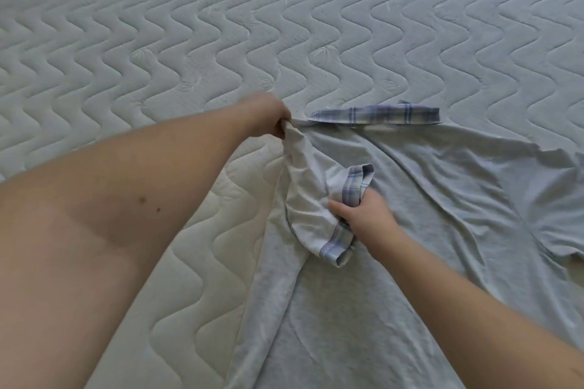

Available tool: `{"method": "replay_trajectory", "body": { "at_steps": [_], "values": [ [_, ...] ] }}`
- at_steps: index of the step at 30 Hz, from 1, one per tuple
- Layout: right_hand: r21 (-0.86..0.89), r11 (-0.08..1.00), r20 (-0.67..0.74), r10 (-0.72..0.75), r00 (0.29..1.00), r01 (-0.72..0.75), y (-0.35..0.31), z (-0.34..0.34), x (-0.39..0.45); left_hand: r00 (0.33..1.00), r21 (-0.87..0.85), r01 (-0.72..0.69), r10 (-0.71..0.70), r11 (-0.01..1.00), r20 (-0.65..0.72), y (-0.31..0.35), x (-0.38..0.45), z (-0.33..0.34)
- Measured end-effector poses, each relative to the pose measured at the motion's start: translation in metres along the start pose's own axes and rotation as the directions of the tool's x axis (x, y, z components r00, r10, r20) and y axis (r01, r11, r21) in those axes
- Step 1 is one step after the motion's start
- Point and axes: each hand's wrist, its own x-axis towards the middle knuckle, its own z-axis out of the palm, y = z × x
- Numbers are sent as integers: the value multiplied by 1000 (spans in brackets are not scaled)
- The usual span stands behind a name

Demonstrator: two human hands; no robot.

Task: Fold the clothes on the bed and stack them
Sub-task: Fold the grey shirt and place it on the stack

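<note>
Grey shirt (410,186) w/ plaid collar, spread flat on mattress; left sleeve folded inward, plaid cuff up.

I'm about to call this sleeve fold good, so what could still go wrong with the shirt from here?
1. The left sleeve is bunched and its plaid cuff twisted in the right hand; pressed down like this, it may crease.
2. The left hand pinches only the shoulder, so pulling could skew the plaid collar.
3. The grey shirt body is wrinkled; folding may trap the wrinkles.
</note>
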Motion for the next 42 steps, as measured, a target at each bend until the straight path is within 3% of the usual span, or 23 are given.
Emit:
{"method": "replay_trajectory", "body": {
  "at_steps": [4,6,9,13,16,19,23,29,31,34,36,38,40,42],
  "values": [
    [-122,992,-124,-24,992,9,3,-6,5,995,35,63,-66,997,76,-12,7,-7],
    [-214,977,-206,-53,977,7,7,-13,7,990,57,118,-121,991,70,-14,9,2],
    [-219,975,-259,-90,962,32,13,-20,5,971,7,237,-237,972,30,-3,14,22],
    [-229,973,-229,-82,970,28,16,-16,7,924,-357,370,-380,858,45,12,20,42],
    [-114,991,-164,-91,982,73,16,-12,5,922,-616,291,-387,732,-25,14,14,54],
    [4,975,-218,-216,952,222,9,-9,-2,924,-739,202,-375,643,-73,16,-3,65],
    [167,919,-208,-322,923,358,-6,-12,-9,901,-828,225,-434,513,-24,25,-18,77],
    [-119,987,-303,-138,943,106,16,-24,-7,858,-838,292,-513,461,17,51,-54,83],
    [-206,970,-352,-193,916,126,22,-24,-11,835,-841,303,-550,449,7,62,-77,92],
    [-383,900,-454,-381,806,209,28,-15,-31,810,-845,345,-584,408,49,79,-115,114],
    [-503,789,-333,-553,764,353,36,-4,-53,811,-854,363,-578,374,92,94,-145,131],
    [-537,705,-142,-617,774,463,48,13,-79,815,-843,376,-569,385,104,108,-179,148],
    [-537,739,-43,-504,862,406,60,32,-97,810,-820,405,-575,404,117,120,-214,162],
    [-476,855,-17,-241,970,204,71,53,-106,805,-809,425,-579,406,132,129,-248,176]
  ]
}}
